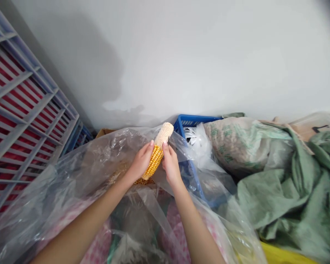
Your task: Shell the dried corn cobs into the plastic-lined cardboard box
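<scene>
An ear of corn is held between both hands, tilted with its upper end leaning right. Its upper part is a bare pale cob; yellow kernels cover the lower part. My left hand is closed round the left side, thumb near the border between bare cob and kernels. My right hand grips the other side, its thumb at the same border. Below the ear, loose kernels lie inside a clear plastic sheet. The fingers behind the ear are partly hidden.
Stacked plastic crates with red contents rise at the left. On the right, a blue basket holds a white bag and a filled sack. Green cloth lies in front of it, over something yellow. A white wall stands behind.
</scene>
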A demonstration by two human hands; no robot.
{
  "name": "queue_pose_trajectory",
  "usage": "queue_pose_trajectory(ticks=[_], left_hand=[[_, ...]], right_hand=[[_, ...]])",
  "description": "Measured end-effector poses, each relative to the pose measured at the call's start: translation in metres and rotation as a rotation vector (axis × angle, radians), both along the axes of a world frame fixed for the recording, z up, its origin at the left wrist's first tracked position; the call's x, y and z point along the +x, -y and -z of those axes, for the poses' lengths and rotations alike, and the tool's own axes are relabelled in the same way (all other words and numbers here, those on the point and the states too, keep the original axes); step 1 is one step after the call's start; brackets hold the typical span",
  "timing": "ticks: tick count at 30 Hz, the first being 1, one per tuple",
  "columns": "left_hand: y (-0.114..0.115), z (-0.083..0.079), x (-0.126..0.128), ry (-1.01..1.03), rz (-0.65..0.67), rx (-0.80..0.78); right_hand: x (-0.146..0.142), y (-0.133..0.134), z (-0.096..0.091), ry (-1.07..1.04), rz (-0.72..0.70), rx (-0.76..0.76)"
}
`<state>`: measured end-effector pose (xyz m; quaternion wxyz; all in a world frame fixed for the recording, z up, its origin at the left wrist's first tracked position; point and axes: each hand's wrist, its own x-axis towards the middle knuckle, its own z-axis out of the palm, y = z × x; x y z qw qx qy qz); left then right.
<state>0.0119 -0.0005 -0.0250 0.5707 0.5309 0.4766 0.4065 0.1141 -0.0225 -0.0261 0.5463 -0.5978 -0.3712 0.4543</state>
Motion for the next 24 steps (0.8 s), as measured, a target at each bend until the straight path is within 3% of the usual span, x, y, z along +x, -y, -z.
queue_pose_trajectory(ticks=[9,24], left_hand=[[0.0030,0.0084,0.0076,0.009,-0.048,0.018],[0.0042,0.0075,0.0011,0.069,-0.002,-0.146]], right_hand=[[-0.0080,-0.0023,0.0056,0.003,0.139,0.043],[-0.0044,0.0013,0.0057,0.248,0.060,-0.022]])
